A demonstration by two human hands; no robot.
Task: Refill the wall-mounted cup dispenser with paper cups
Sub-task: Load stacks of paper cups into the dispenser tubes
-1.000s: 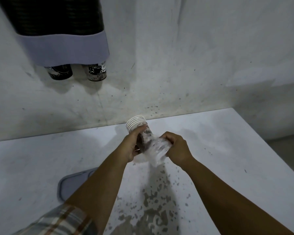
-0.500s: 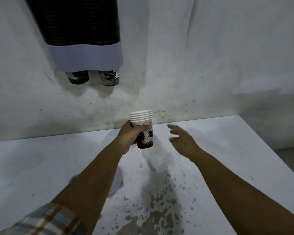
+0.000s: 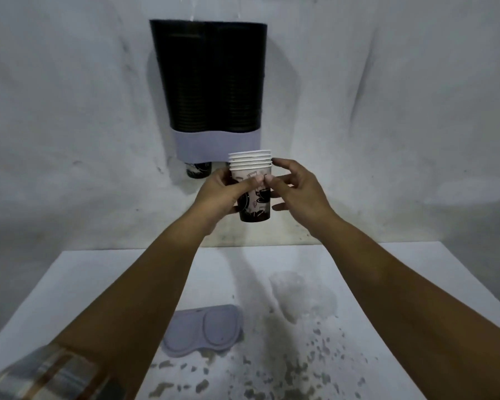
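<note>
A stack of several printed paper cups [image 3: 254,197] is upright in the air, just below the wall-mounted cup dispenser [image 3: 211,82], a dark ribbed double tube with a pale grey base. My left hand [image 3: 220,196] grips the stack from the left, its thumb across the front. From the right, my right hand [image 3: 299,192] reaches in with spread fingers; its thumb and fingertips touch the stack's side. One cup bottom [image 3: 198,170] pokes out under the dispenser's left tube. The stack hides the outlet of the right tube.
On the white table [image 3: 98,284] below lie the dispenser's grey double-round lid [image 3: 204,330] and a crumpled clear plastic wrapper [image 3: 300,295]. Paint flakes off the table near its front. The stained wall stands right behind the table.
My left hand pulled the cups out of the plastic wrapper and lifted them up to the dispenser. My right hand let the wrapper go, and it now touches the stack. My view tilted up.
</note>
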